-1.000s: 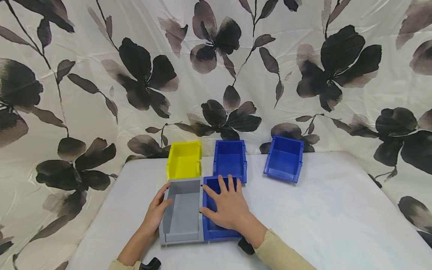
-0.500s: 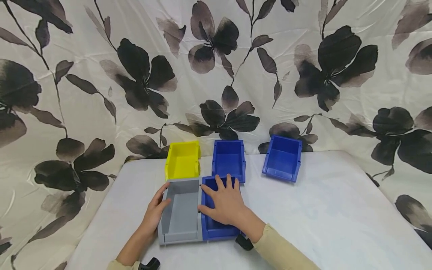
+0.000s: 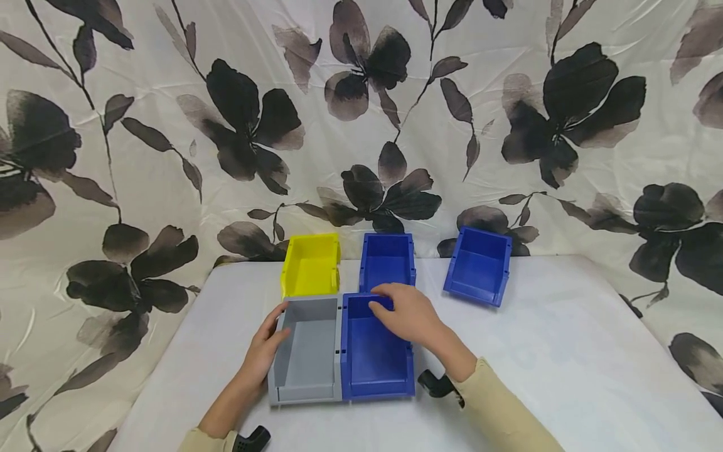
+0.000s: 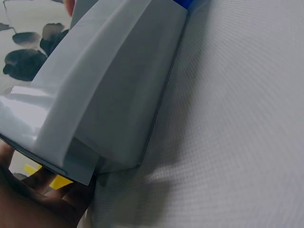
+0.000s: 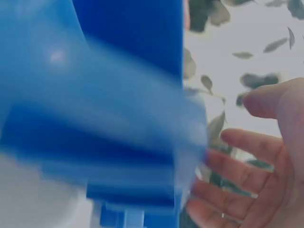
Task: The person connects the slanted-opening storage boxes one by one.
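Note:
A grey storage bin (image 3: pixel 309 351) and a blue storage bin (image 3: pixel 377 358) stand side by side at the front middle of the table, their long walls against each other. My left hand (image 3: pixel 265 345) grips the grey bin's outer left wall, thumb over the rim and fingers behind it. In the left wrist view the fingers (image 4: pixel 45 194) curl around the end of the bin. My right hand (image 3: pixel 409 314) hovers at the blue bin's back right corner. The right wrist view shows its fingers (image 5: pixel 247 171) loosely extended, thumb apart, nothing between them; the blue bin is blurred there.
Behind the pair stand a yellow bin (image 3: pixel 310 267) and another blue bin (image 3: pixel 387 260). A third blue bin (image 3: pixel 477 267) sits slightly turned at the back right. The white table (image 3: pixel 542 358) meets a floral cloth backdrop (image 3: pixel 452 144).
My right hand has come off the blue bin, where it lay spread across the inside, and moved back and right with its wrist turned. My left hand keeps its grip on the grey bin.

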`<control>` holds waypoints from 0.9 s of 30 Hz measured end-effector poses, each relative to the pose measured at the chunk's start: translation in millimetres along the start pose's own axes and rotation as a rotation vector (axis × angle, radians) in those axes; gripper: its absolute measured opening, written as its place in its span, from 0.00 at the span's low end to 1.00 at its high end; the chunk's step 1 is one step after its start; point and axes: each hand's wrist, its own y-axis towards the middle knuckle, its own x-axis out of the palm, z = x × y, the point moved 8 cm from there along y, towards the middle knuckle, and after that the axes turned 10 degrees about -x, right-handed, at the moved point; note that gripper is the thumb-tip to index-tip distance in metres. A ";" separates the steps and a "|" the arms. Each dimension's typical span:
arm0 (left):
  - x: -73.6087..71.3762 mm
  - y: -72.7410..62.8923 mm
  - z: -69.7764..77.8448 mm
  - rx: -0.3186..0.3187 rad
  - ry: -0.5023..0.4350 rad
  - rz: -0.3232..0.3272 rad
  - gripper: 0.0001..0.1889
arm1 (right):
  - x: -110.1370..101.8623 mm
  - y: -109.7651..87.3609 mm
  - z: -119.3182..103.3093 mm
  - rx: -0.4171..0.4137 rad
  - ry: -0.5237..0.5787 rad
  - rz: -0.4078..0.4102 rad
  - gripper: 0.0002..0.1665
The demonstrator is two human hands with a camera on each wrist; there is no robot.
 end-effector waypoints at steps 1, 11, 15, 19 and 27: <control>-0.1 -0.1 -0.5 0.001 0.002 0.002 0.28 | -5.3 -0.6 5.4 0.013 0.046 0.026 0.18; -0.5 1.2 -1.1 0.007 0.002 0.015 0.28 | -80.9 -13.9 85.0 0.104 0.193 0.301 0.09; -0.7 0.6 -1.4 0.007 -0.003 0.010 0.28 | -110.4 -26.2 117.9 0.180 0.168 0.340 0.13; -1.0 0.1 -1.1 0.017 -0.008 0.005 0.28 | -133.1 -39.4 149.6 0.257 0.179 0.365 0.19; -0.1 0.5 -0.8 0.012 -0.014 0.007 0.28 | -161.1 -62.3 202.8 0.392 0.291 0.462 0.24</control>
